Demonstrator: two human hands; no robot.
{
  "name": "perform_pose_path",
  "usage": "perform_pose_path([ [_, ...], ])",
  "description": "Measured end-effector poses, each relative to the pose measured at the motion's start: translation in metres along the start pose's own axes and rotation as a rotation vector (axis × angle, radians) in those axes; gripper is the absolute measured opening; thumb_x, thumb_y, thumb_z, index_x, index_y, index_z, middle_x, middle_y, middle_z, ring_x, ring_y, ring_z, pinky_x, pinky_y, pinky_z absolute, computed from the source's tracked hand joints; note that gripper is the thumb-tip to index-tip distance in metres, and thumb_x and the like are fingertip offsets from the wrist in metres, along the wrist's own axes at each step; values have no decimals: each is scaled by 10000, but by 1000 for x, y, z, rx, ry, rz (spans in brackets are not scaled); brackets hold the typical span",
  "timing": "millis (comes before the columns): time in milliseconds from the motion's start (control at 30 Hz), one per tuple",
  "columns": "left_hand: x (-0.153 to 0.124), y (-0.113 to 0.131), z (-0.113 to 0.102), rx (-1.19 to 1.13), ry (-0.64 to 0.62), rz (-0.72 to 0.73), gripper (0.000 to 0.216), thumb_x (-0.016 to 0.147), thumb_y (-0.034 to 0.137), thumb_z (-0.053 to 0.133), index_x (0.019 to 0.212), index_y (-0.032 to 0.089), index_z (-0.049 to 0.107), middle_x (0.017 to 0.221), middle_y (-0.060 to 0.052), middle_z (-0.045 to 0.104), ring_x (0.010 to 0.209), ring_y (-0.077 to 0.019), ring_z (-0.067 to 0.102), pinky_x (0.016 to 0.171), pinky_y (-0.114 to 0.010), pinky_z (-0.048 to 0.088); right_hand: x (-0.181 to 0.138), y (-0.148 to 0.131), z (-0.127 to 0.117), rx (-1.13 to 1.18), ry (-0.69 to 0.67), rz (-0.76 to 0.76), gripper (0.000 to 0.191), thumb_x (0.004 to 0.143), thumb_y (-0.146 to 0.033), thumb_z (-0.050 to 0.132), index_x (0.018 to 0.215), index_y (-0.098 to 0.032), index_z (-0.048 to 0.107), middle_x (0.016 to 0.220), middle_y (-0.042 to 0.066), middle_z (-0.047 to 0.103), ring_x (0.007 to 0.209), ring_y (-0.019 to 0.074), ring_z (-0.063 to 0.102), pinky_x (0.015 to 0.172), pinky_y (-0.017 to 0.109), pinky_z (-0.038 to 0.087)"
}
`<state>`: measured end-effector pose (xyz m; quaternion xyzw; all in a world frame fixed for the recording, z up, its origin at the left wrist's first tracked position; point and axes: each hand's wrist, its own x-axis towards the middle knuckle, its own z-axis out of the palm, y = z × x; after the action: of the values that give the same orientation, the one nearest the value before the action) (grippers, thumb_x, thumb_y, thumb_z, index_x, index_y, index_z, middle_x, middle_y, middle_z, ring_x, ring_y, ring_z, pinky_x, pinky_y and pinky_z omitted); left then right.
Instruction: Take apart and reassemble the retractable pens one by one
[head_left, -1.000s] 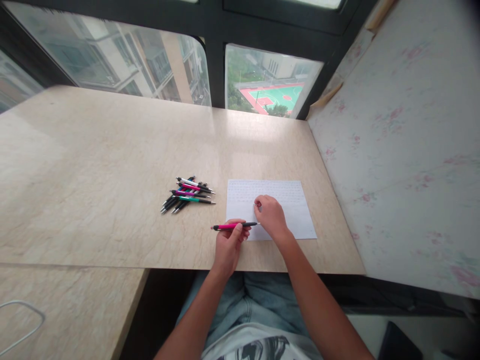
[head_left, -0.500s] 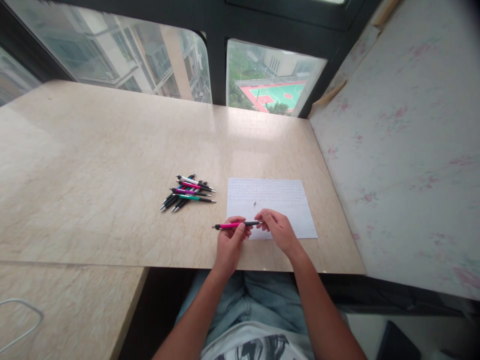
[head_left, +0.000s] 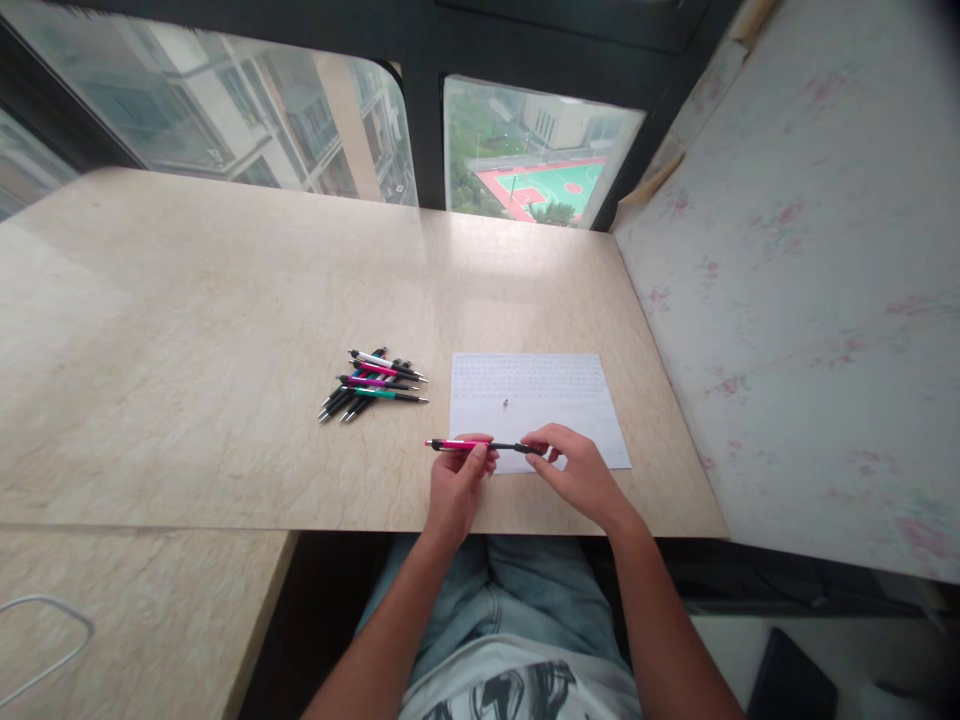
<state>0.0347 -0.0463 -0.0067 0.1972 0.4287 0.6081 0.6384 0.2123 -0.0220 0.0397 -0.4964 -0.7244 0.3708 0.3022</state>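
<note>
A pink and black pen (head_left: 466, 445) lies level between both hands, just above the near edge of the marble table (head_left: 225, 300). My left hand (head_left: 459, 482) grips its pink barrel. The fingers of my right hand (head_left: 571, 468) pinch the pen's black tip end. Behind the hands lies a white sheet of paper (head_left: 536, 395) with faint writing near its top. A tiny dark part (head_left: 505, 403) rests on the sheet. To the left of the sheet is a pile of several pens (head_left: 373, 383) in pink, purple, green and black.
Windows run along the table's far edge. A pale flowered wall (head_left: 810, 300) closes off the right side. A lower marble surface (head_left: 135, 610) with a white cable (head_left: 45, 650) lies at the near left. My knees are under the table edge.
My right hand left the sheet, where a tiny dark part now lies, came back toward me and took hold of the pen's tip end. My left hand has kept the pen.
</note>
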Motion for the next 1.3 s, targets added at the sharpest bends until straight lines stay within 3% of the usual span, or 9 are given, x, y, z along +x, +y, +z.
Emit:
perform_pose_path([
  [200, 0, 0, 1, -15, 17, -16, 219, 766, 300, 737, 904, 132, 702, 722, -51, 689, 641, -101, 592, 617, -216, 434, 7, 26, 5, -232, 205, 97, 145, 815, -211, 572, 905, -202, 685, 895, 67, 678, 790, 199, 599, 719, 345, 490],
  [433, 0, 2, 1, -9, 14, -8, 247, 757, 319, 741, 912, 132, 693, 717, -48, 681, 627, -105, 586, 602, -226, 435, 35, 36, 33, -357, 260, 192, 163, 817, -263, 566, 905, -211, 693, 775, 40, 679, 709, 196, 591, 685, 320, 447],
  [667, -1, 2, 2, -35, -2, 3, 253, 776, 309, 725, 962, 150, 658, 734, -34, 679, 630, -90, 582, 617, -218, 432, 59, 36, 41, -401, 312, 216, 205, 832, -300, 574, 984, -223, 687, 772, 46, 684, 742, 208, 604, 672, 302, 429],
  [1000, 0, 3, 2, -14, -8, 8, 277, 758, 336, 739, 930, 167, 604, 725, -24, 665, 622, -96, 578, 598, -219, 428, 37, 37, 37, -97, 429, 175, 274, 889, -352, 498, 938, -178, 703, 870, 70, 715, 724, 190, 620, 715, 324, 482],
  [1167, -1, 3, 2, 31, -24, 15, 228, 772, 324, 726, 901, 173, 615, 713, -16, 655, 616, -92, 566, 595, -215, 419, 20, 30, 38, 196, 363, 222, 361, 932, -449, 446, 934, -187, 694, 738, 33, 667, 639, 161, 589, 620, 285, 477],
  [1300, -3, 2, 2, 115, -34, 29, 236, 750, 329, 742, 876, 164, 628, 688, -9, 635, 598, -92, 542, 583, -220, 411, 10, 21, 36, 351, 368, 209, 421, 953, -491, 397, 948, -182, 683, 747, 41, 657, 611, 149, 560, 563, 267, 458],
])
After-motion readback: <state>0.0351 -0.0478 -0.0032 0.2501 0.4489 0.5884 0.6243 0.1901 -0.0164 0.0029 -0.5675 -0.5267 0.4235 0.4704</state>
